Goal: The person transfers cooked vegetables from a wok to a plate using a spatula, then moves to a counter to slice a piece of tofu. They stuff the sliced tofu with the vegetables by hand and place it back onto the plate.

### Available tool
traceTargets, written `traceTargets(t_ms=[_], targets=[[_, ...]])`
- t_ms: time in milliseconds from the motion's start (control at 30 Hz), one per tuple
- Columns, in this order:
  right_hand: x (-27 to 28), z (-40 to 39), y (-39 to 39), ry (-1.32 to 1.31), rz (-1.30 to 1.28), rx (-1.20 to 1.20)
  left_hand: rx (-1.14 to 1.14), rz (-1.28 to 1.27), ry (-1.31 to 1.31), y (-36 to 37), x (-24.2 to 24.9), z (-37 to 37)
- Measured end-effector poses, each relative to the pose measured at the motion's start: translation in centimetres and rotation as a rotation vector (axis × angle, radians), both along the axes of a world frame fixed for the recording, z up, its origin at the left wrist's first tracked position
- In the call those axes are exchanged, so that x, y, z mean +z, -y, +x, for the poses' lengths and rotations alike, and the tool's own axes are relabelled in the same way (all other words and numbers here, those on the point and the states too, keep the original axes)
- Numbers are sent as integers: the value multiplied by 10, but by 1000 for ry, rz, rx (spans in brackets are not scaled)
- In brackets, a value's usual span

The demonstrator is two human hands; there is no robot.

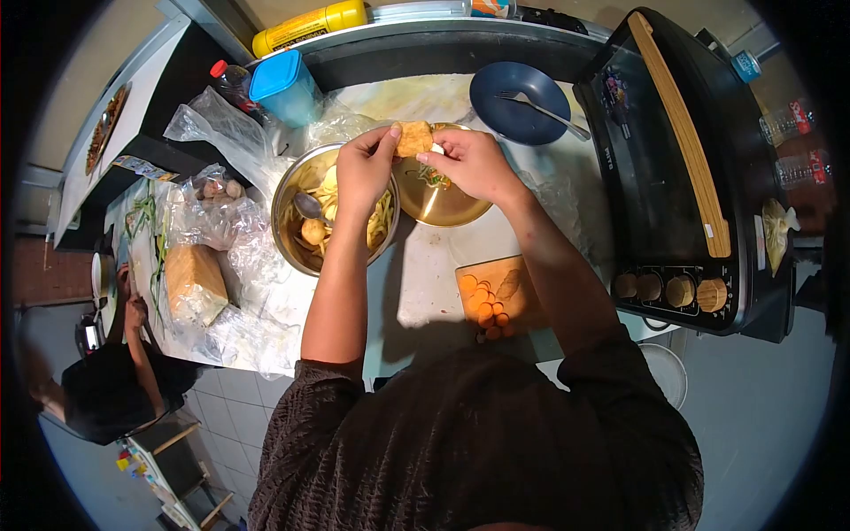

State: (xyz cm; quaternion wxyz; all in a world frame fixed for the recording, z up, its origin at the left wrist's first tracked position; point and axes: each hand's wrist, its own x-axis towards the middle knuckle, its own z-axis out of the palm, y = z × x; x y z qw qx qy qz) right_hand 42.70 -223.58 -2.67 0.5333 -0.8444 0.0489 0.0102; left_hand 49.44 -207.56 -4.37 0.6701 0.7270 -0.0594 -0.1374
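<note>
A golden-brown, square piece of fried tofu [413, 139] is pinched between both hands, above a shallow gold-coloured metal dish [443, 212]. My left hand [365, 168] grips its left edge with thumb and fingers. On the other side, my right hand [475, 164] has its fingertips closed on the right edge, with a small white bit showing beside them. Chopped greens and a bit of orange [434, 179] lie in the dish, partly covered by my right hand. Left of it, a steel bowl [282, 232] holds pale strips, round pieces and a spoon [307, 205].
Sliced carrots [485, 305] lie on a wooden board [527, 311] under my right forearm. A dark blue plate [505, 124] with a fork stands behind. A toaster oven [677, 177] borders the right; plastic bags [252, 257] and a bread loaf [195, 281] crowd the left. Another person [115, 380] is far left.
</note>
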Motion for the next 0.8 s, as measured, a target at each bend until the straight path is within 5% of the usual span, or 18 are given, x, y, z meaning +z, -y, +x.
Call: traceTargets(t_ms=[233, 433, 500, 700, 800], targets=[[-12, -2, 8, -23, 472, 53, -24, -30, -26, -7, -2, -2], [-22, 3, 23, -144, 148, 10, 26, 15, -6, -12, 0, 2], [-23, 5, 24, 72, -308, 3, 61, -19, -12, -12, 3, 0], [-54, 15, 27, 301, -444, -30, 82, -74, -56, -17, 8, -7], [-48, 17, 27, 110, -289, -102, 98, -67, -64, -21, 12, -9]])
